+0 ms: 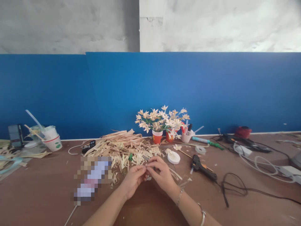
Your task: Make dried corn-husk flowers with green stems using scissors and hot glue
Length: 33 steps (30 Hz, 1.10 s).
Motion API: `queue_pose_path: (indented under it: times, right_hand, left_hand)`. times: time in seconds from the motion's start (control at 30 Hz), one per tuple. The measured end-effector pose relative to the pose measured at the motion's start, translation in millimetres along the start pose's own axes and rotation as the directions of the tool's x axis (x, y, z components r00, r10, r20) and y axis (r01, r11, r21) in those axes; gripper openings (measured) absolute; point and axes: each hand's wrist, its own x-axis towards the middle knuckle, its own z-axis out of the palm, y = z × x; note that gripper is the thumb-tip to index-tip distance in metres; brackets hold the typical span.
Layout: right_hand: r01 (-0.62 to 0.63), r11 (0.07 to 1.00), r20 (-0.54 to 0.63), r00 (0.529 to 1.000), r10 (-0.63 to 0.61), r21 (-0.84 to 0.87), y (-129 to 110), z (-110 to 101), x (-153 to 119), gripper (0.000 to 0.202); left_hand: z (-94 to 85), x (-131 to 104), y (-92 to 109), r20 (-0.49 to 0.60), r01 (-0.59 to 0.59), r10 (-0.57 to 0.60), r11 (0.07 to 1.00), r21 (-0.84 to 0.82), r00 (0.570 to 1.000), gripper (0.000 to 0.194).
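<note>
My left hand (134, 179) and my right hand (161, 174) meet fingertip to fingertip above the table, just in front of a heap of pale dried husk strips (131, 147). Thumb and fingers of each are pinched together. Whatever lies between them is too small or too hidden to make out. Behind the right hand stands a round white lid (173, 158) with pale pieces on it. Farther back, pale husk-like flowers (162, 118) on green stems fill red paper cups (157, 137).
To the right lie a black glue gun (202, 169) with its cord, a tape roll (200, 149) and tangled white cables (261, 163). A blurred phone-like device (91, 179) lies left of my hands. White paper cups (53, 141) stand far left, before a blue partition (150, 84).
</note>
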Motion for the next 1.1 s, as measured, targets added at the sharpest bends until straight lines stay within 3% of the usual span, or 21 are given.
queue_pose_path:
  times: [0.17, 0.33, 0.5, 0.63, 1.1]
  right_hand:
    - [-0.060, 0.998, -0.015, 0.998, 0.060, -0.002, -4, 1, 0, 0.014]
    - [-0.091, 0.994, -0.039, 0.995, 0.094, 0.054, -3, -1, 2, 0.017]
    - [-0.113, 0.986, -0.083, 0.989, 0.124, 0.121, 9, -5, 7, 0.018]
    - [-0.127, 0.982, -0.064, 0.988, 0.137, 0.138, 15, -5, 8, 0.018]
    - [-0.129, 0.983, 0.009, 0.992, 0.129, 0.130, 7, -3, 6, 0.015]
  left_hand:
    - [1.9, -1, 1, 0.031, -0.003, 0.000, 0.996, 0.084, 1.000, 0.020]
    - [2.7, 0, 2, -0.032, 0.014, -0.008, 0.985, 0.175, 0.999, 0.024]
    - [2.1, 0, 3, -0.066, 0.048, -0.042, 0.995, 0.091, 0.997, 0.020]
    - [1.7, 0, 4, -0.070, 0.025, -0.021, 0.998, 0.056, 0.997, 0.017]
    - [3.6, -1, 5, -0.072, 0.028, -0.011, 0.971, 0.239, 0.997, 0.020]
